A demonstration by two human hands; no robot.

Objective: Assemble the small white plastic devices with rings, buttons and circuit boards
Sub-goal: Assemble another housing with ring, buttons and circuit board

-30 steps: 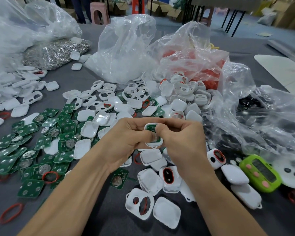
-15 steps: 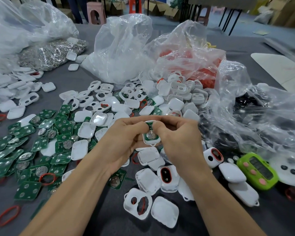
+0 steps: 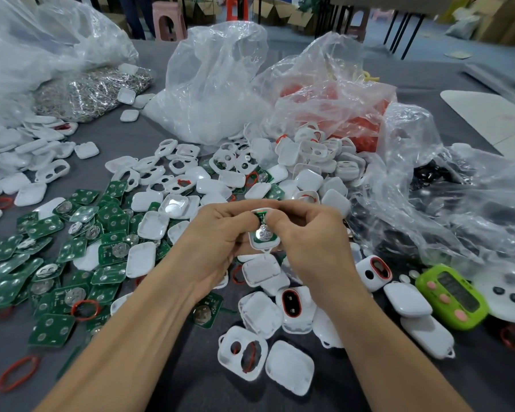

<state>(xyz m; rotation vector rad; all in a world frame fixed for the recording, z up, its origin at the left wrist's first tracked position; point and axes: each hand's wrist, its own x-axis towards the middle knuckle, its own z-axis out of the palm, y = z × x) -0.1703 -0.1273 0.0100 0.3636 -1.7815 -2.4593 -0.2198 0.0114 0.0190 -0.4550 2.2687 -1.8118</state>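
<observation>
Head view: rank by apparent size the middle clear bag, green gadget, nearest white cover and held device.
clear bag
green gadget
white cover
held device, smallest, though partly covered

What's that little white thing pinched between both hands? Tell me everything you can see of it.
It is a small white plastic shell, rounded and glossy, held open side up above the grey table. Inside lies a green circuit board with a round silver coin cell on it. The left hand and the right hand both pinch it from the sides, thumbs close together at its far end. No cover is on it yet, so it looks unfinished.
</observation>
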